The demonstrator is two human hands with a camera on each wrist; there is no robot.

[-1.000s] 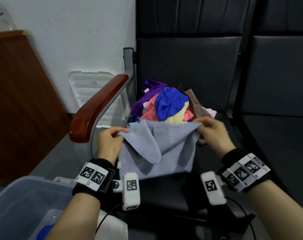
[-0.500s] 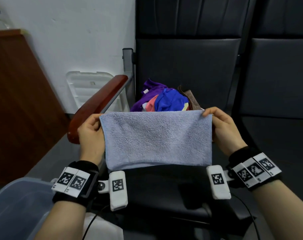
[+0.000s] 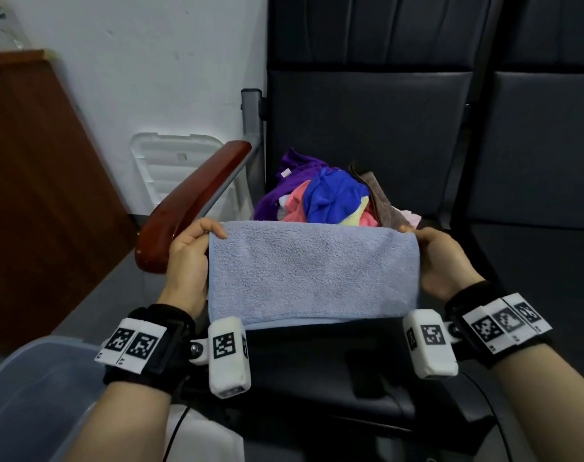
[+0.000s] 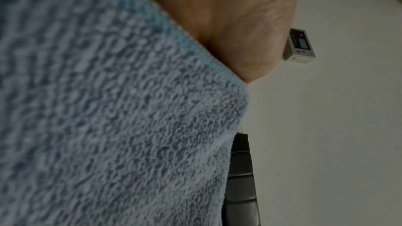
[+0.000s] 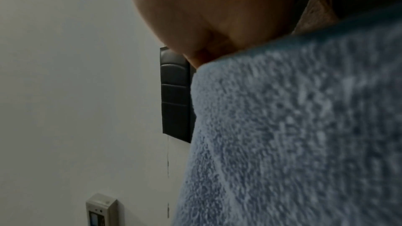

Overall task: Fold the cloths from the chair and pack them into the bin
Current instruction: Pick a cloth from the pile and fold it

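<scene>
A light blue terry cloth [image 3: 312, 273], folded in half, hangs stretched flat over the front of the black chair seat [image 3: 317, 371]. My left hand [image 3: 189, 258] pinches its upper left corner and my right hand [image 3: 442, 261] pinches its upper right corner. Up close, the cloth [image 4: 108, 118] fills most of the left wrist view below my left hand [image 4: 228, 23]. It likewise fills the right wrist view, where the cloth [image 5: 304, 126] hangs from my right hand [image 5: 217, 11]. Behind it a pile of cloths [image 3: 330, 198], purple, blue, pink, yellow and brown, lies on the seat. The translucent bin [image 3: 27, 395] is at lower left.
A red-brown wooden armrest [image 3: 194, 205] runs just left of my left hand. A white bin lid [image 3: 170, 168] leans on the wall behind it. A brown wooden panel [image 3: 34, 195] stands at the left. A second black seat [image 3: 544, 278] is at the right.
One second ago the cloth sagged loosely between my hands. My hands moved apart and drew it taut into a flat folded rectangle, and it has stayed so since half a second ago.
</scene>
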